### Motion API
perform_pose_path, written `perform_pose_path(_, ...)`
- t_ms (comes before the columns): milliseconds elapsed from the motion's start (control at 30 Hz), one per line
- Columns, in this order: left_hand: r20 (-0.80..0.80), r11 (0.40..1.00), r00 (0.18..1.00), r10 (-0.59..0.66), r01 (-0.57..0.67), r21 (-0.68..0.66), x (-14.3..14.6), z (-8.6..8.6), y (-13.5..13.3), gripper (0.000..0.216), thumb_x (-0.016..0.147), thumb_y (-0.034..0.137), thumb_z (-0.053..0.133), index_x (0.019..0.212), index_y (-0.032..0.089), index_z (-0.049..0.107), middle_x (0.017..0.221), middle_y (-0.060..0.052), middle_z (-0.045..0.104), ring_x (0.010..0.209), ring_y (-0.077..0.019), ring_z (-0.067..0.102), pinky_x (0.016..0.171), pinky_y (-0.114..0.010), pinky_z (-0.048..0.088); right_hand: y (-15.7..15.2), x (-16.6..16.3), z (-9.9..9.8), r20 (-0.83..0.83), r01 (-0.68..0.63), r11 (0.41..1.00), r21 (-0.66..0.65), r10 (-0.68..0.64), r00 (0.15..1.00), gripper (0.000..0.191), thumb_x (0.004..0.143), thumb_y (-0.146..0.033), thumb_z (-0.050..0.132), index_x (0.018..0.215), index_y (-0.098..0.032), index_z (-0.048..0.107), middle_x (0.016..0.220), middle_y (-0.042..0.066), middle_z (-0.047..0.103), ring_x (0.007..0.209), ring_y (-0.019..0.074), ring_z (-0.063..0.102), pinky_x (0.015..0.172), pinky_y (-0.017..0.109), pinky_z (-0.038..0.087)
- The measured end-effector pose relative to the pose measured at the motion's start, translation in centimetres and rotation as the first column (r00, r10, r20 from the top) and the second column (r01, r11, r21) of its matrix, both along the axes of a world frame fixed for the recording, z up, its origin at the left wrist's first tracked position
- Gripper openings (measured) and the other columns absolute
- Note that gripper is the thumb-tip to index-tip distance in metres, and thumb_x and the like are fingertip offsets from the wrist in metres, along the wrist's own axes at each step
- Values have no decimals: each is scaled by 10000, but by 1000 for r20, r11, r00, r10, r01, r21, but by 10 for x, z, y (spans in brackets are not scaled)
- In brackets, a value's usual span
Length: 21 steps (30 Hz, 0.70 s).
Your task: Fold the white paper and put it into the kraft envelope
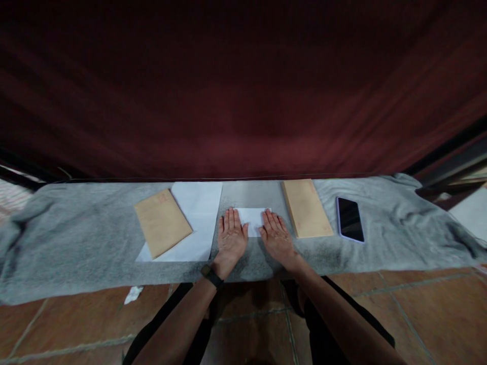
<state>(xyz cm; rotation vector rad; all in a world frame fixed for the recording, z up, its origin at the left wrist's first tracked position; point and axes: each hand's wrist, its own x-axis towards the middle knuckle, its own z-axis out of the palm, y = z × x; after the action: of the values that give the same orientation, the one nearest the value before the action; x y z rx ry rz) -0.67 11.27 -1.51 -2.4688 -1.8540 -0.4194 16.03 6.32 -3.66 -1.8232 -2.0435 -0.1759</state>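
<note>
A small white piece of paper (254,222) lies flat on the grey cloth (95,223), straight in front of me. My left hand (232,235) rests open over its left end, fingers stretched forward and thumb out. Over the right end lies my right hand (277,237), also open and flat with the fingers pointing away. Both ends of the paper are partly hidden under the hands. To the left, white sheets (201,218) lie beneath some brown envelopes (163,223). A stack of brown envelopes (307,209) sits right of my right hand.
A phone with a dark screen (350,219) lies on the cloth at the right. A dark red curtain (243,101) hangs behind the cloth-covered surface. Below are brown floor tiles (437,309) with a crumpled white scrap (133,294) on them.
</note>
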Motion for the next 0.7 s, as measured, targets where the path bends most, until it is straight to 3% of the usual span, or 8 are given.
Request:
perform_pose_path(100, 33, 998, 997, -63, 63, 10, 8, 2, -3, 605, 1043, 328, 291, 1543, -12, 320, 1626, -213, 297, 1547, -299, 199, 1258, -516, 224, 0, -1, 0, 18, 7, 1000, -14, -7, 1000, 573, 1070, -312, 320, 1588, -70, 272, 1611, 174, 350, 1514, 274, 303, 1233, 497, 250)
perform_pose_path(233, 59, 954, 954, -294, 297, -47, 27, 4, -9, 573, 1062, 342, 248, 1565, 79, 320, 1640, -117, 319, 1548, -225, 208, 1270, -438, 237, 1, -2, 2, 56, 5, 998, -61, -1, 998, 584, 1025, -194, 322, 1593, -72, 260, 1621, 167, 331, 1515, 283, 299, 1235, 502, 250)
perform_pose_path(300, 55, 938, 940, -336, 340, -71, 33, 3, -9, 580, 1067, 383, 244, 1562, 95, 336, 1635, -104, 335, 1546, -220, 219, 1278, -445, 214, 1, -1, 2, 68, 1, 997, -82, 5, 998, 604, 1001, -148, 318, 1597, -82, 249, 1627, 159, 321, 1517, 281, 294, 1234, 502, 250)
perform_pose_path(433, 24, 953, 957, -290, 291, -83, 31, 0, -4, 650, 1057, 470, 276, 1560, 62, 328, 1638, -142, 309, 1547, -246, 212, 1276, -463, 208, 1, 0, 4, 54, 17, 996, -85, -12, 998, 563, 1029, -187, 293, 1583, -84, 297, 1624, 147, 333, 1518, 270, 293, 1236, 499, 236)
perform_pose_path(700, -42, 977, 978, -204, 202, -64, 16, -4, 5, 650, 1057, 448, 261, 1566, 47, 313, 1641, -155, 292, 1545, -256, 217, 1272, -449, 199, 0, 3, 3, 13, 55, 998, 4, -55, 998, 560, 1077, -343, 322, 1567, -72, 331, 1580, 174, 415, 1484, 278, 360, 1212, 484, 263)
